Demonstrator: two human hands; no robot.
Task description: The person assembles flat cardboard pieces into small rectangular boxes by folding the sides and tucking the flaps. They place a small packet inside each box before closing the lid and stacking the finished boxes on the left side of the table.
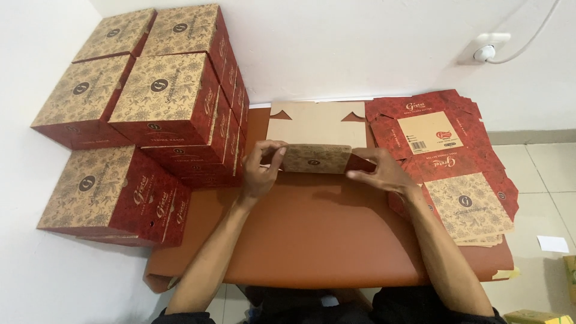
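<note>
carton blank (317, 157) | left hand (259, 171), right hand (384, 173) pinch its folded edge | table (312, 240) bare in front

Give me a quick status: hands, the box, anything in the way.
Left hand and right hand grip a flat box blank, folding one flap. Nothing in the way.

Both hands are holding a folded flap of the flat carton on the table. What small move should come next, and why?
Probably press the raised flap further over and crease its fold. The left hand and right hand pinch its two ends, the plain cardboard panel behind lies flat on the brown table, and no side wall stands yet, unlike the finished boxes stacked at left.
</note>
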